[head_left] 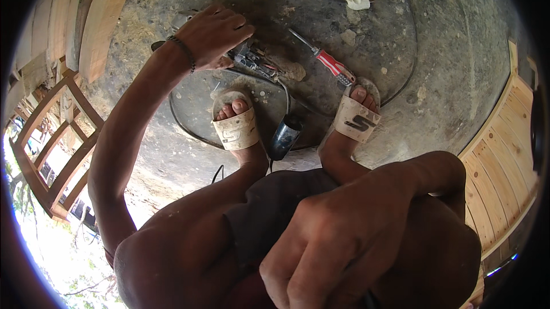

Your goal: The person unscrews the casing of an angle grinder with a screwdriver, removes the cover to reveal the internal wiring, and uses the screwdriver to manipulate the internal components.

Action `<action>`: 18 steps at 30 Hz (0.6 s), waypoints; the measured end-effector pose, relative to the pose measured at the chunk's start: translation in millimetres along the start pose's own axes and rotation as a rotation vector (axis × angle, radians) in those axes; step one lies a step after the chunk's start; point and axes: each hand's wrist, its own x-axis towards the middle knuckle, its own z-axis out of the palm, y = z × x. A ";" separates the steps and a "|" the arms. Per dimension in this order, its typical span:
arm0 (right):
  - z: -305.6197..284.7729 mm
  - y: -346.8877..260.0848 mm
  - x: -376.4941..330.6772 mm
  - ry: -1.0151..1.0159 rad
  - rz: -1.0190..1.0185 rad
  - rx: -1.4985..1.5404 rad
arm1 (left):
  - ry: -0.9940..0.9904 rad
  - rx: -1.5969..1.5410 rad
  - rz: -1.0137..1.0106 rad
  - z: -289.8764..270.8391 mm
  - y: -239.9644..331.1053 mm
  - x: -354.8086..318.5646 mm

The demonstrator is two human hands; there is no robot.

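A woodworking site: dusty concrete floor [458,51], plank panelling [504,154], screwdriver [326,60].

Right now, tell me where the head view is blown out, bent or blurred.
Head view: daylight is blown out at the lower left; the fisheye bends the wooden frame and panelling near the rim; the right hand looms large and soft; the left hand and screwdriver look sharp.

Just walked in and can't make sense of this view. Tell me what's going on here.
A person squats on a dusty concrete floor in pale sandals. The left hand reaches down onto an opened power tool with exposed parts, its black cable looping past the feet. The right hand is curled near the knee, close to the camera; whether it holds anything cannot be told. A red-handled screwdriver lies untouched beside the right foot.
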 end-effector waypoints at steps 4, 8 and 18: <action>-26.7 0.4 -21.4 0.173 0.037 -0.017 | -0.086 0.021 0.013 6.8 -4.1 5.7; -67.2 10.3 -61.6 0.737 0.310 -0.455 | -0.013 0.095 0.024 10.3 -3.9 3.2; -80.3 19.5 -36.5 0.968 0.245 -1.113 | 0.439 -0.266 -0.171 -26.6 29.9 -41.3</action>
